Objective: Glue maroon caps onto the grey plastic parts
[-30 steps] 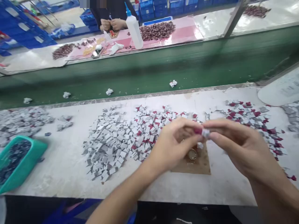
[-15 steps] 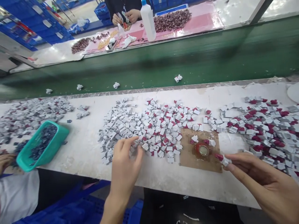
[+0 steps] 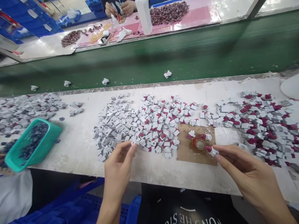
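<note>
My right hand (image 3: pixel 249 172) pinches a small white-and-magenta plastic piece (image 3: pixel 211 150) between thumb and fingertips. Its magenta end points left, at the edge of a small round red dish (image 3: pixel 200 143) with a pale centre. The dish sits on a brown cardboard square (image 3: pixel 193 158), where a couple of similar pieces also lie. My left hand (image 3: pixel 118 163) is at the front of a heap of white and magenta pieces (image 3: pixel 149 116), thumb and forefinger closed on a small white plastic piece (image 3: pixel 133 143).
To the right lies another heap of joined white-and-magenta pieces (image 3: pixel 259 121). A teal basket (image 3: pixel 50 141) of dark parts stands left, near a neighbour's arm. Several pieces sit on the green conveyor belt (image 3: pixel 140 62). Across it, a person's hands (image 3: pixel 128 7) work near a white bottle (image 3: pixel 144 18).
My left thumb and forefinger have come together at the heap's front edge. My right hand has brought its piece left, up to the red dish. The whole view has shifted slightly.
</note>
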`<state>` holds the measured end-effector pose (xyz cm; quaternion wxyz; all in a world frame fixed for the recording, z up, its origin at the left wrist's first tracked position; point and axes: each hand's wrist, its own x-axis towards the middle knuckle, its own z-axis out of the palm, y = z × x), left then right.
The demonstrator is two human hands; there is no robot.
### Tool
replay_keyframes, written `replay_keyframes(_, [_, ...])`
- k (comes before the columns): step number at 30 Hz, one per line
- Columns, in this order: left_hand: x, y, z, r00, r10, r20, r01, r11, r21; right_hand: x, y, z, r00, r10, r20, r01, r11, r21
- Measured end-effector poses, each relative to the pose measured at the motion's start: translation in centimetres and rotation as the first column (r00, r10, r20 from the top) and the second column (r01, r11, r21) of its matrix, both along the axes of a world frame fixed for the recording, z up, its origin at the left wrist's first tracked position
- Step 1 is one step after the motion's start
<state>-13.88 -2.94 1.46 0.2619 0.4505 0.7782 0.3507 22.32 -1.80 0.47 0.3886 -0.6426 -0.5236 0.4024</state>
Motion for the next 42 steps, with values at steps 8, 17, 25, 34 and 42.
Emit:
replay_keyframes(8, [4.0,1.5,0.6,0.745,-0.048,0.666,0.044,0.999,0.022,-1.0,0.5,0.4,0.995,-0.02,-0.101,0.022,1.0,0.017])
replay_keyframes(17, [7.4,0.9,0.3,0.837,-0.361,0.412,0.375,0.926,0.05,-1.6,0.8,0.9,0.998,-0.014,-0.054,0.019,0.996,0.082])
replay_keyframes(25, [9.8,-1.1,-1.9,0.692,-0.722,-0.004,0.704,0.674,0.222,-1.5,0.6,0.4,0.996,0.05,0.075,-0.063,0.982,0.178])
replay_keyframes(34, [10.4,-2.6,-2.7,0.673,-0.736,-0.073,0.737,0.657,0.159,-1.6,0.6,0.2,0.981,0.101,0.163,-0.141,0.955,0.263])
replay_keyframes(42, [10.2,-2.6,-2.6,0.733,-0.679,-0.034,0.68,0.731,0.056,-1.2,0.2,0.5,1.0,0.021,-0.002,-0.02,0.987,0.16])
